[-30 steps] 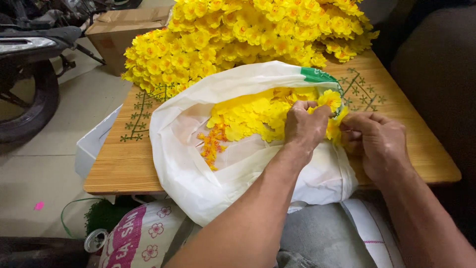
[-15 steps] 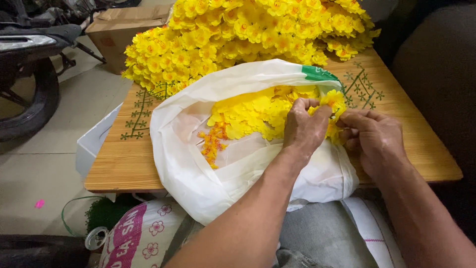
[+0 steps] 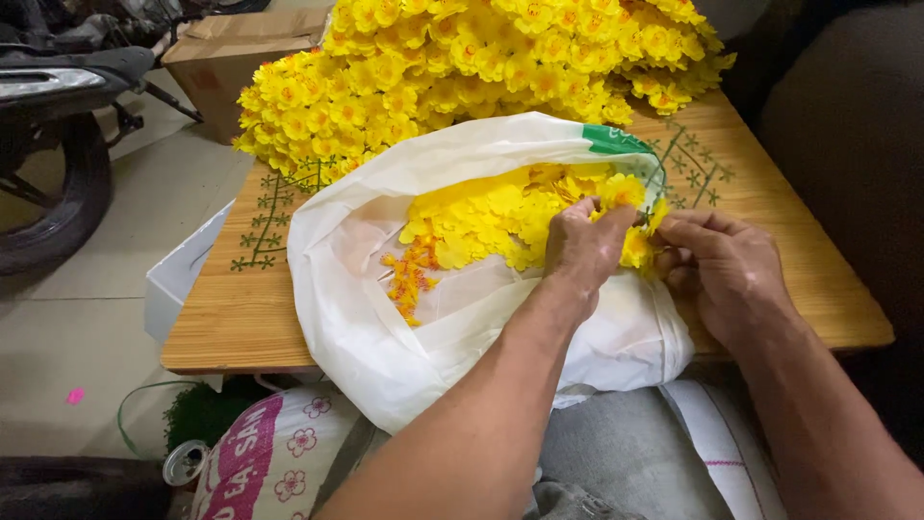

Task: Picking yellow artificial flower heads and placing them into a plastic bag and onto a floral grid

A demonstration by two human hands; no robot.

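An open white plastic bag (image 3: 385, 318) lies on a low wooden table (image 3: 241, 318), filled with loose yellow fabric petals (image 3: 481, 217) and small orange flower centres (image 3: 409, 279). My left hand (image 3: 582, 246) pinches a yellow flower (image 3: 621, 193) at the bag's right rim. My right hand (image 3: 722, 265) meets it from the right, fingertips closed on the same flower's underside. A big heap of finished yellow flowers (image 3: 462, 67) covers the far side of the table.
A cardboard box (image 3: 231, 53) and a motorbike wheel (image 3: 43, 193) stand at the left on the tiled floor. A white box (image 3: 178, 279) sits by the table's left edge. A printed sack (image 3: 279, 453) and a tin can (image 3: 183, 462) lie below.
Both hands stay at the bag's right rim, with only small finger movements on the flower. The view has shifted slightly.
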